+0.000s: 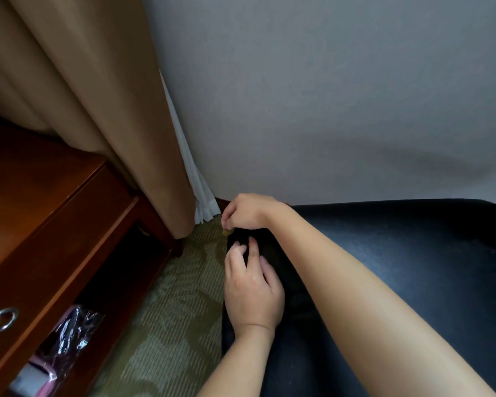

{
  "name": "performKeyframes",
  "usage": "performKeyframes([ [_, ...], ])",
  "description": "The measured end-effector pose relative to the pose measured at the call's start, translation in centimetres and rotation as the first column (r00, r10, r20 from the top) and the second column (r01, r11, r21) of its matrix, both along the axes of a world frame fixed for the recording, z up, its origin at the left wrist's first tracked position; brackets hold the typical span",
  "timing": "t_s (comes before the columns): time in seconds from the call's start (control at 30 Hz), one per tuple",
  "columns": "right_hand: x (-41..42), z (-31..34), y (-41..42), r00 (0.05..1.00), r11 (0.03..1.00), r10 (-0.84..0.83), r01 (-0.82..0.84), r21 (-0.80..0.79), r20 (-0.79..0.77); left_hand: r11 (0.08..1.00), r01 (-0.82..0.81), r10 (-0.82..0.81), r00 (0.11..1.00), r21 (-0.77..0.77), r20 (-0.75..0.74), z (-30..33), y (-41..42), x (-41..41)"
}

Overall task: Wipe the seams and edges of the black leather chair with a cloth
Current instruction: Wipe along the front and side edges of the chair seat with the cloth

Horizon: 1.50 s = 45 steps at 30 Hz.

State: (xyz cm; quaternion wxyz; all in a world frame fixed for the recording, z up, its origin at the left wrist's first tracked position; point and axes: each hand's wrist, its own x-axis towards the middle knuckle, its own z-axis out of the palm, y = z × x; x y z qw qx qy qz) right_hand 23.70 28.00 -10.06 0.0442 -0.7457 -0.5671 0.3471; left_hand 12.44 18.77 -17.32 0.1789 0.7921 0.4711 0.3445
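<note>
Fingers (251,247) of 2 hands on 1 chair (398,267) edge.

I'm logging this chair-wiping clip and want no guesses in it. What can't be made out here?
- Cloth: none plainly visible in the head view; a small tan bit shows under the right hand, too little to identify.
- Chair seams: lost on the dark leather chair, partly covered by the left hand.
- Items under the desk: blurred.

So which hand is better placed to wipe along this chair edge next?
Probably the right hand: it pinches a small yellowish thing at the chair corner, while the left hand rests flat on it.
</note>
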Motion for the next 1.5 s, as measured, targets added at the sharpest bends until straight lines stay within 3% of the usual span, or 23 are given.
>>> performKeyframes([
  [0.13, 0.4, -0.2, -0.1, 0.998, 0.999, 0.006, -0.008, 0.032, 0.067, 1.0, 0.002, -0.002, 1.0, -0.008, -0.008, 0.1, 0.0, 0.1],
  [0.43, 1.6, -0.7, -3.3, 0.934, 0.969, -0.19, 0.129, 0.211, 0.303, 0.998, 0.016, -0.018, 0.999, -0.056, -0.026, 0.8, -0.1, -0.2],
  [0.63, 3.1, -0.3, -5.4, 0.919, 0.955, -0.249, 0.18, 0.237, 0.307, 0.995, 0.019, -0.029, 0.994, -0.099, -0.104, 1.4, -0.2, -0.2],
  [0.83, 3.8, -0.5, -6.8, 0.902, 0.932, -0.297, 0.201, 0.303, 0.314, 0.992, 0.127, -0.13, 0.966, -0.025, -0.223, 1.4, 0.1, -0.1],
  [1.17, 6.1, 0.2, -8.9, 0.886, 0.917, -0.359, 0.275, 0.29, 0.293, 0.98, 0.194, -0.195, 0.935, -0.031, -0.297, 2.0, 0.8, 0.4],
  [1.5, 9.1, 0.1, -11.2, 0.867, 0.894, -0.421, 0.346, 0.284, 0.267, 0.966, 0.192, -0.254, 0.837, -0.174, -0.484, 5.7, 0.5, 6.6],
])
